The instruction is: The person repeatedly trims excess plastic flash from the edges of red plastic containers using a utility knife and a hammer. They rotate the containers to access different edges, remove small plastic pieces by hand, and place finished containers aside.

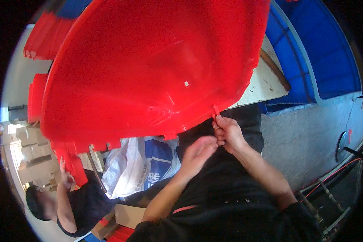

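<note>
A large, curved, glossy red plastic panel (149, 52) fills the upper middle, its notched lower edge facing me. My right hand (230, 133) is closed just below that edge, pinching a small thin red plastic piece (216, 110) that sticks up from the fingertips against the rim. Whether this piece is loose or part of the panel, I cannot tell. My left hand (199, 153) is beside the right one, slightly blurred, fingers stretched toward it and nothing visible in them. A small pale slot (186, 84) shows in the panel.
A pale worktop (266, 86) lies under the panel. Blue bins (330, 52) stand at the right. A white and blue sack (143, 165) and an open cardboard box (129, 215) lie at lower left. Another person (82, 199) there holds a red part (74, 167).
</note>
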### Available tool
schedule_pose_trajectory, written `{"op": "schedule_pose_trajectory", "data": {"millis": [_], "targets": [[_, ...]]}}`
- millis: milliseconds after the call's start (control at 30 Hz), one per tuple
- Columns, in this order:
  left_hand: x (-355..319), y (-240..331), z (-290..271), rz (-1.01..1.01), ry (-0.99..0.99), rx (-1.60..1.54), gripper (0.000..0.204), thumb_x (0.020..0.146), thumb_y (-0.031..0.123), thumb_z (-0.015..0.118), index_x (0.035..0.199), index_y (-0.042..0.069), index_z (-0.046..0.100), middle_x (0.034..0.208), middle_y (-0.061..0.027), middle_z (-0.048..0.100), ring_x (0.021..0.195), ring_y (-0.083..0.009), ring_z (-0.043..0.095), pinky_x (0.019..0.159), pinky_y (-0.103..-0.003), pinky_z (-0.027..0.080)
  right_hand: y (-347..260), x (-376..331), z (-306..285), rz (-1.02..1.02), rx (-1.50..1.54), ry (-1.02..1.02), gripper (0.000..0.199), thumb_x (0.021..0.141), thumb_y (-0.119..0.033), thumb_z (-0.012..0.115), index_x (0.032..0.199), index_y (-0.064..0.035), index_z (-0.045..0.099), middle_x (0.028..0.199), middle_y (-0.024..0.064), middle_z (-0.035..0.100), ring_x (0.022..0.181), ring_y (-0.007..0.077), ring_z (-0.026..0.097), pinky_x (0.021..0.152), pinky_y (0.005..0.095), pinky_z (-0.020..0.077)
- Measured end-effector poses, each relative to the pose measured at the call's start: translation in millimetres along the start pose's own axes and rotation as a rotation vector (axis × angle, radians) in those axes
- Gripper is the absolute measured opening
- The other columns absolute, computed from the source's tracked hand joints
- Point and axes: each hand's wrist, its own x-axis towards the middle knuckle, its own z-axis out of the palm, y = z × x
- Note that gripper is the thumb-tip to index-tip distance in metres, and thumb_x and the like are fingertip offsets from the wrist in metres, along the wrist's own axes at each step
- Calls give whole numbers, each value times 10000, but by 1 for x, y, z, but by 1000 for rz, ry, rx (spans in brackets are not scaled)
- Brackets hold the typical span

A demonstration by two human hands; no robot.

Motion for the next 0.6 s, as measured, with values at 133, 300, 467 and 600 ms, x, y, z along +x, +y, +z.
{"op": "schedule_pose_trajectory", "data": {"millis": [133,300,467,600], "targets": [[64,-73,2,9,26,-422,521,1034,516,460,1217,47,597,1109,-94,678,970,-201,658,845,-327,495,-13,2,-7,-71,-77,70,374,1038,-376,532,786,-100,542,579,-51,398,453,72,297,418,262,226],[101,-65,19,-207,-30,-693,615,967,598,536,1163,17,581,1101,-126,677,922,-187,666,659,-324,518,-3,6,-9,-50,-143,-7,407,1042,-399,511,748,-117,528,573,-42,422,439,74,336,399,259,220],[106,-43,34,-174,197,-630,562,954,532,602,1132,0,570,1016,-172,692,788,-215,691,688,-346,545,4,6,-11,-95,-379,-21,447,1038,-483,479,816,-105,569,611,-9,516,453,91,447,397,258,330],[104,-43,33,-5,218,-703,503,966,482,613,1120,6,568,844,-149,687,699,-231,692,649,-361,547,-34,-30,-18,-328,-1371,99,414,994,-438,556,887,-42,611,678,110,636,572,250,638,541,359,523]]}}
